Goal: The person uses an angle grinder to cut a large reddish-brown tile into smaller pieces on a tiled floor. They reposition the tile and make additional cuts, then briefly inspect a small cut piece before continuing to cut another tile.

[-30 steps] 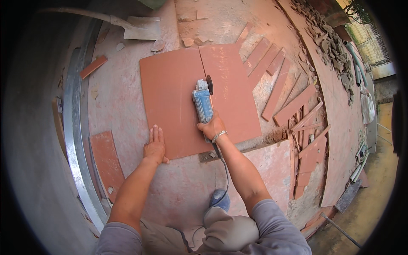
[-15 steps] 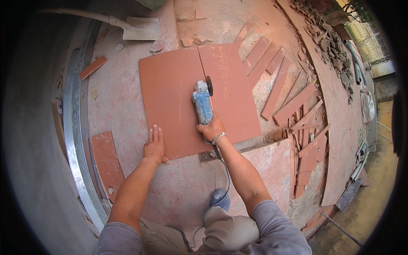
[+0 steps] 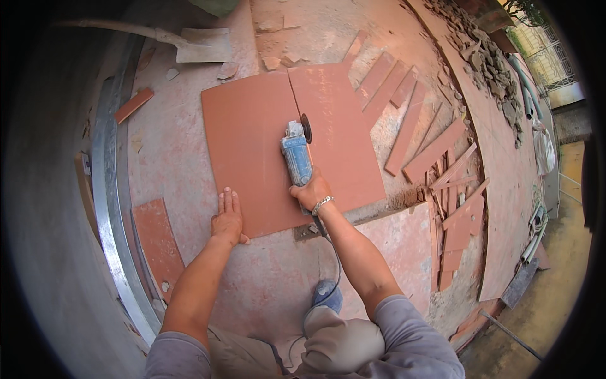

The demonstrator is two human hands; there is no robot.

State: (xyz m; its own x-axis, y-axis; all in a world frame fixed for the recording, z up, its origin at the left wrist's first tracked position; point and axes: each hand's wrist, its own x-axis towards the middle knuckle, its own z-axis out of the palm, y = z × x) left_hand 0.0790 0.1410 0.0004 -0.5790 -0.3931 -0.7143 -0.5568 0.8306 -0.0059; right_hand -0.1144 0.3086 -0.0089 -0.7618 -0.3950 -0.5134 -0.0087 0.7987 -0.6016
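A large reddish-brown tile [image 3: 252, 151] lies flat on the ground before me, with a dark cut line running from its far edge down to the disc. My right hand [image 3: 312, 191] wraps round the body of a blue angle grinder [image 3: 297, 161], a bracelet at its wrist. The grinder's dark cutting disc [image 3: 307, 128] stands on edge at the near end of the cut. Its black cord trails back past my blue shoe [image 3: 327, 295]. Against the tile's near left corner rests my left hand [image 3: 227, 219], its fingers stretched out flat, holding nothing.
A shovel [image 3: 205, 45] lies at the far left. Along the left wall runs a shiny metal bar [image 3: 108, 208]. Cut tile strips [image 3: 407, 129] are spread to the right, above a heap of tile offcuts [image 3: 456, 237]. Broken rubble [image 3: 489, 69] is piled at the far right.
The tile and surroundings appear shifted slightly left in the picture. The grinder sits almost at the same place on the cut line, and both hands keep their hold and posture.
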